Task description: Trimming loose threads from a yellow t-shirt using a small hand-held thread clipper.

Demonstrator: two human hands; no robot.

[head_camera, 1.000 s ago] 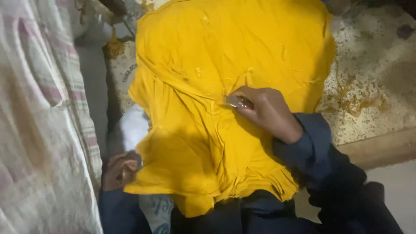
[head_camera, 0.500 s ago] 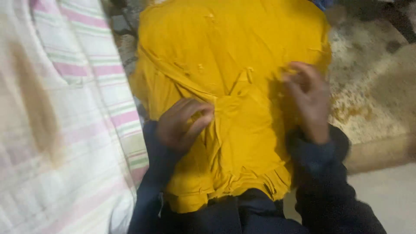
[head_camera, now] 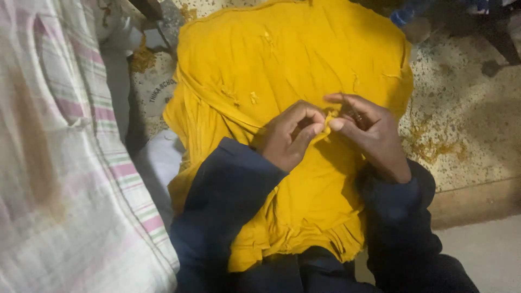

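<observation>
1. Position now: my left hand and my right hand meet at the middle of the yellow cloth, which lies draped over my lap and spreads away from me onto the speckled floor.
2. Change: half a second ago my hands lay apart on the cloth, the left flat near a gathered fold, the right further right. They have since closed in on one spot.
3. Hand state: both hands are pinched shut on a small raised bit of the yellow cloth, thumb against fingertips, tips nearly touching each other.
4. Meaning: in my judgement the work has passed from smoothing and searching to fine picking at one point on the fabric.
5. Surroundings: a striped pink-and-white cloth lies at the left; my dark sleeves cover the near edge.
</observation>
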